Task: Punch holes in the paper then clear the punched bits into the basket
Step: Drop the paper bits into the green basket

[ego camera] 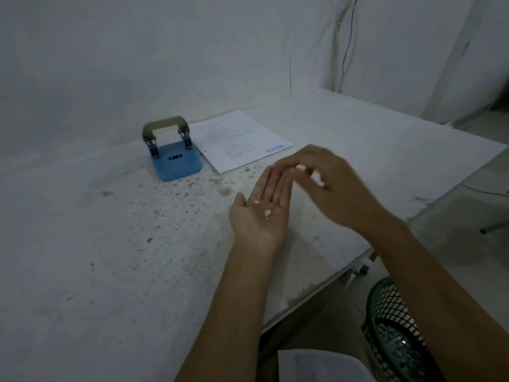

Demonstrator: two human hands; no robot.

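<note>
My left hand (261,213) lies palm up over the table, fingers together, with a few white punched paper bits (265,212) resting in the palm. My right hand (327,183) hovers just right of the left fingertips, blurred, its fingers curled loosely; small pale bits seem to sit at its fingertips, though the blur makes that unclear. The blue hole punch (176,157) with a tan lever stands at the back of the table. The printed sheet of paper (239,139) lies flat beside it on its right. A green mesh basket (396,334) stands on the floor at lower right, below the table edge.
The white table top (110,257) is speckled with dark spots and stains. Its right edge runs diagonally from the far right down toward my body. A white draped wall closes the back, with a black cable hanging at upper right.
</note>
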